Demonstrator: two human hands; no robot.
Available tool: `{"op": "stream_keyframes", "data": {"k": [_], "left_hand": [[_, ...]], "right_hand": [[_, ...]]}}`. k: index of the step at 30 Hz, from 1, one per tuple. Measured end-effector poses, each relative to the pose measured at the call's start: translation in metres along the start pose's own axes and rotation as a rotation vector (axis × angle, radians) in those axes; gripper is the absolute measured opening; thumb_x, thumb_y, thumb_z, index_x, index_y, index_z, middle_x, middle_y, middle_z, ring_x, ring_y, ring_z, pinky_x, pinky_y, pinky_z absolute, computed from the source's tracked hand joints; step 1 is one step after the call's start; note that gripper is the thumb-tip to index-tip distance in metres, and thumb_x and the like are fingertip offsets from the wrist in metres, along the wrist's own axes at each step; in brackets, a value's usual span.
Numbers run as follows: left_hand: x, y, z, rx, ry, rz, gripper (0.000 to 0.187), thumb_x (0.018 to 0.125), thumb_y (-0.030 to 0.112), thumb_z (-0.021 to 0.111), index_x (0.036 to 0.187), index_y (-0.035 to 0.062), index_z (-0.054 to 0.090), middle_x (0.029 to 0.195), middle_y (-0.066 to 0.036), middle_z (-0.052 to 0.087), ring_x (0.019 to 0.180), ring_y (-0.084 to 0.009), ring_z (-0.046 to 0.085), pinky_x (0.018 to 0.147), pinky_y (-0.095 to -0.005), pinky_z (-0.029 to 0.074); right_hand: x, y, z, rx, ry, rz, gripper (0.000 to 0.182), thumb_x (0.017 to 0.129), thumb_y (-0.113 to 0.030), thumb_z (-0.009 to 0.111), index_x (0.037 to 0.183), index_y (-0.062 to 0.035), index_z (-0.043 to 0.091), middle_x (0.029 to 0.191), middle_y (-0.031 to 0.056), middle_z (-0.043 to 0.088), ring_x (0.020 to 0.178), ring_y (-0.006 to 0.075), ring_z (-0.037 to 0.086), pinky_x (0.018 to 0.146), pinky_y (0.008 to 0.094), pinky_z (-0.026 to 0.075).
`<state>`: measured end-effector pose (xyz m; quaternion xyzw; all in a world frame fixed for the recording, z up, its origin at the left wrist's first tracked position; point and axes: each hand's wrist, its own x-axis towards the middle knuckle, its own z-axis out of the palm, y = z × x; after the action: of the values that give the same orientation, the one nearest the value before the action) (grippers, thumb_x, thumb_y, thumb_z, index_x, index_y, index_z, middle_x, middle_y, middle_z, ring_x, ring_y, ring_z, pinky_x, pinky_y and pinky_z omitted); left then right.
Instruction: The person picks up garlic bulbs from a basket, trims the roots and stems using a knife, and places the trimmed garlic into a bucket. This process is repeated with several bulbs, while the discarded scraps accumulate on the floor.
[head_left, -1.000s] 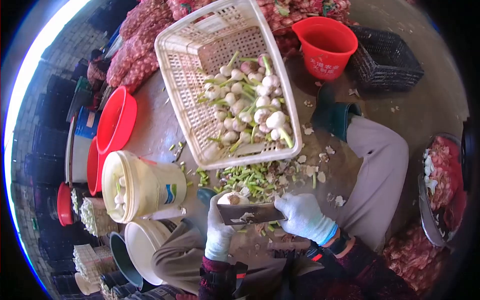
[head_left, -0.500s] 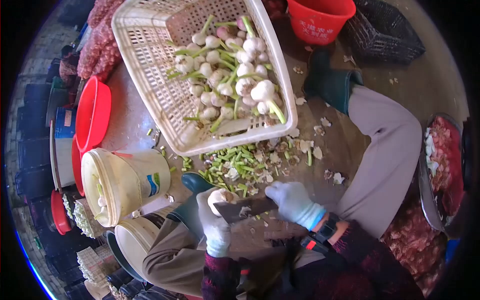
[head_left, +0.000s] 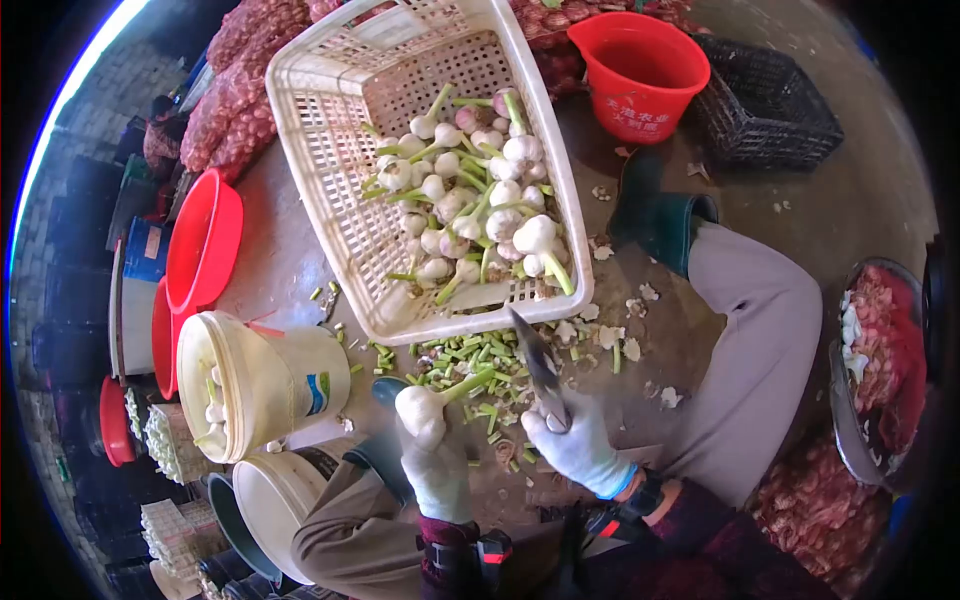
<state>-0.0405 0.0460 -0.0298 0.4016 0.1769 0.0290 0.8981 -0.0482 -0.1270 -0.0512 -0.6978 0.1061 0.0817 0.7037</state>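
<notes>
My left hand point(head_left: 438, 478), in a pale glove, is closed around the lower part of a garlic bulb point(head_left: 420, 408). The bulb's green stem points up and to the right. In my gloved right hand point(head_left: 582, 448) is a knife point(head_left: 538, 362), its dark blade tilted upward, tip close to the crate's near rim and apart from the bulb. Ahead stands a white plastic crate point(head_left: 470, 326) with several stemmed garlic bulbs point(head_left: 455, 205) inside. Cut green stem pieces point(head_left: 465, 352) and papery skins litter the floor between the crate and my hands.
To the left are a cream bucket point(head_left: 300, 375) with garlic inside and red basins point(head_left: 205, 240). A red bucket point(head_left: 645, 110) and black crate point(head_left: 775, 115) stand at the back right. Filled mesh sacks point(head_left: 240, 90) are piled behind; a metal pan point(head_left: 850, 415) is at right.
The knife has swung away from the garlic bulb and now points up toward the crate. The bulb is turned so its stem shows. The view has tilted, with the crate lower in it.
</notes>
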Motion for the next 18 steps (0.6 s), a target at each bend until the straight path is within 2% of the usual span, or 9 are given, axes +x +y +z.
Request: {"op": "stream_keyframes", "data": {"k": [5,8,10,12,13,14,15,16,18], "left_hand": [[0.017,-0.037,-0.041,0.068,-0.047,0.06,0.036,0.081,0.015,0.068,0.108,-0.0026,0.051,0.112,-0.014,0.055,0.107,-0.0275,0.054,0.096,-0.037,0.047],[0.017,-0.01,-0.023,-0.386,0.15,0.0,0.04,0.082,0.017,0.068,0.111,-0.0057,0.05,0.111,-0.017,0.055,0.105,-0.0296,0.054,0.096,-0.0405,0.047],[0.039,0.01,-0.071,0.836,0.116,0.494,0.037,0.083,0.015,0.066,0.11,-0.0053,0.051,0.108,-0.015,0.056,0.097,-0.0284,0.057,0.094,-0.0423,0.048],[0.043,0.074,-0.043,0.874,0.134,0.65,0.007,0.09,0.014,0.059,0.09,0.0072,0.056,0.082,0.0,0.054,0.072,-0.0125,0.055,0.077,-0.0317,0.049],[0.07,0.115,-0.105,0.23,0.008,0.484,0.013,0.09,0.015,0.059,0.095,0.0035,0.054,0.087,-0.004,0.055,0.081,-0.017,0.057,0.089,-0.0367,0.049],[0.07,0.149,-0.084,0.18,0.106,0.542,0.026,0.088,0.015,0.061,0.106,-0.0025,0.053,0.102,-0.013,0.057,0.101,-0.026,0.056,0.1,-0.0442,0.044],[0.071,0.176,-0.065,-0.646,-0.06,0.449,0.037,0.087,0.015,0.062,0.115,-0.0065,0.051,0.118,-0.021,0.054,0.117,-0.0325,0.049,0.106,-0.0454,0.039],[0.073,0.188,-0.037,-0.925,-0.027,0.333,0.041,0.086,0.014,0.063,0.119,-0.0066,0.051,0.127,-0.022,0.051,0.121,-0.0341,0.047,0.105,-0.0455,0.041],[0.118,0.163,-0.028,-0.129,-0.062,0.527,0.033,0.085,0.01,0.063,0.114,-0.0039,0.055,0.117,-0.018,0.058,0.111,-0.0308,0.054,0.099,-0.0405,0.046]], "right_hand": [[0.015,0.089,0.019,-0.451,-0.258,0.33,0.025,0.074,-0.024,0.061,0.082,-0.0011,0.064,0.08,0.022,0.066,0.076,0.0397,0.063,0.068,0.0435,0.05],[0.012,0.099,0.015,-0.554,-0.376,0.336,0.032,0.072,-0.026,0.06,0.09,-0.001,0.066,0.088,0.0244,0.066,0.084,0.0403,0.064,0.076,0.0444,0.051],[0.011,0.083,0.012,-0.504,-0.302,0.31,0.033,0.072,-0.025,0.06,0.093,-0.0007,0.066,0.088,0.0237,0.066,0.084,0.0393,0.064,0.076,0.043,0.051],[0.007,0.058,0.005,-0.472,-0.329,0.279,0.036,0.072,-0.024,0.059,0.099,-0.0008,0.066,0.087,0.0223,0.067,0.083,0.0379,0.064,0.077,0.0422,0.051],[0.005,0.055,0.004,-0.468,-0.321,0.293,0.038,0.072,-0.024,0.059,0.102,-0.001,0.065,0.085,0.0216,0.067,0.082,0.0375,0.064,0.076,0.0415,0.051],[0.004,0.052,0.002,-0.464,-0.31,0.313,0.04,0.073,-0.024,0.058,0.105,-0.0013,0.065,0.084,0.021,0.067,0.081,0.037,0.065,0.076,0.0409,0.052],[0.004,0.048,0.001,-0.476,-0.312,0.267,0.043,0.072,-0.025,0.059,0.108,-0.0021,0.064,0.081,0.0193,0.067,0.077,0.0354,0.065,0.073,0.0395,0.052],[0.004,0.041,0.001,-0.47,-0.305,0.264,0.043,0.072,-0.025,0.059,0.108,-0.0021,0.064,0.081,0.0193,0.067,0.077,0.0354,0.065,0.073,0.0395,0.052],[0.009,0.03,0.002,-0.343,-0.308,0.277,0.042,0.073,-0.026,0.06,0.108,-0.0028,0.064,0.079,0.0189,0.067,0.074,0.0343,0.065,0.071,0.0387,0.052]]}}
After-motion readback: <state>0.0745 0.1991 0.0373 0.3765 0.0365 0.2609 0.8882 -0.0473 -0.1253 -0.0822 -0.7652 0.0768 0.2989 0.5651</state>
